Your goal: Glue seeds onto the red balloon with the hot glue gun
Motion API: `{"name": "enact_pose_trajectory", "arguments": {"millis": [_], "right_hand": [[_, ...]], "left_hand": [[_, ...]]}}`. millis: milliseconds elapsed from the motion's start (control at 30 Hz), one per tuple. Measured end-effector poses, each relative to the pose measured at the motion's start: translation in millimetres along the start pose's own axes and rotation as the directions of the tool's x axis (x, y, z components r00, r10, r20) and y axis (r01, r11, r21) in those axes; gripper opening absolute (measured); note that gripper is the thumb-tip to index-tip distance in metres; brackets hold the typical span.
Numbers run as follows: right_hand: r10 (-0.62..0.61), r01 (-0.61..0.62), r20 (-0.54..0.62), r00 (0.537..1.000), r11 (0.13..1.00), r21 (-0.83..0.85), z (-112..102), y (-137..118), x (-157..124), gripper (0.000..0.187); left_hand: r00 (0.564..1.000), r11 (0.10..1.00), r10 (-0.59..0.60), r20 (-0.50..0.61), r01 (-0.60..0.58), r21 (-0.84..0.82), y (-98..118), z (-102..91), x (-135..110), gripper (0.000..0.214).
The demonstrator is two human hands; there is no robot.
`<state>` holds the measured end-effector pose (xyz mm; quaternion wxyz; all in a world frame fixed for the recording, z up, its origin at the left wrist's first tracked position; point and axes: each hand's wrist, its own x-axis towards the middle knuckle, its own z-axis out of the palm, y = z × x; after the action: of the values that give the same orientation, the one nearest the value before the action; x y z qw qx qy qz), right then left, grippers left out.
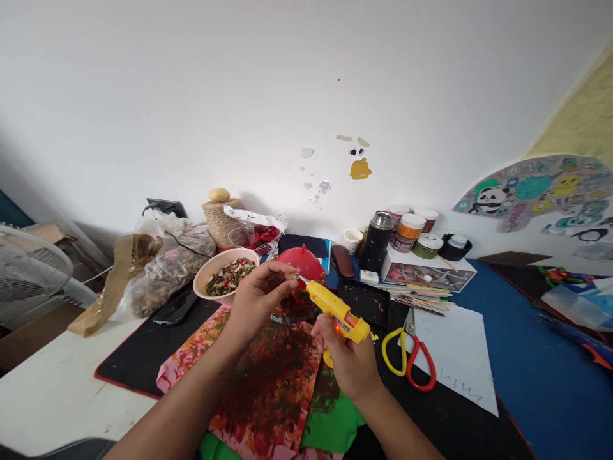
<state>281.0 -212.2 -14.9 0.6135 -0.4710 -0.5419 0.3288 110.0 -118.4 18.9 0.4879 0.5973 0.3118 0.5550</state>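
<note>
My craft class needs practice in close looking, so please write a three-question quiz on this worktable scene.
1. True or false: the right hand holds a yellow glue gun.
2. What lies just right of the glue gun? A) scissors B) a hammer C) a stapler
3. Fill in: the left hand pinches a small piece at the gun's ____.
Key: 1 true; 2 A; 3 nozzle.

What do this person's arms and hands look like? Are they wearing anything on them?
The left forearm and right forearm are bare, with no sleeve in view. The left hand and right hand wear no gloves, and no ring, watch or bracelet shows on them.
</note>
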Motion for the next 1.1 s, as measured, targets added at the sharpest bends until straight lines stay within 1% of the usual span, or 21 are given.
{"name": "enact_pose_trajectory", "arguments": {"millis": [167, 433, 733, 1100], "right_hand": [[0.004, -0.003, 0.013, 1.0, 1.0, -0.012, -0.7, -1.2, -1.2, 0.056], [0.008, -0.007, 0.011, 1.0, 1.0, -0.011, 0.8, -1.9, -2.1, 0.06], [0.068, -0.068, -0.003, 0.998, 0.997, 0.037, 0.6, 0.6, -1.3, 0.066], [0.074, -0.074, -0.001, 0.997, 0.996, 0.045, 1.6, 3.9, -1.8, 0.065]], "left_hand": [[1.0, 1.0, -0.01, 0.017, 0.01, -0.02, -1.6, 0.5, -0.1, 0.031], [0.998, 0.99, 0.063, -0.004, -0.062, 0.13, 2.3, 1.2, -2.9, 0.026], [0.995, 0.985, 0.095, -0.041, -0.088, 0.149, 1.2, -2.9, -2.4, 0.026], [0.991, 0.977, 0.136, -0.011, -0.132, 0.169, -0.3, -2.4, -2.8, 0.019]]}}
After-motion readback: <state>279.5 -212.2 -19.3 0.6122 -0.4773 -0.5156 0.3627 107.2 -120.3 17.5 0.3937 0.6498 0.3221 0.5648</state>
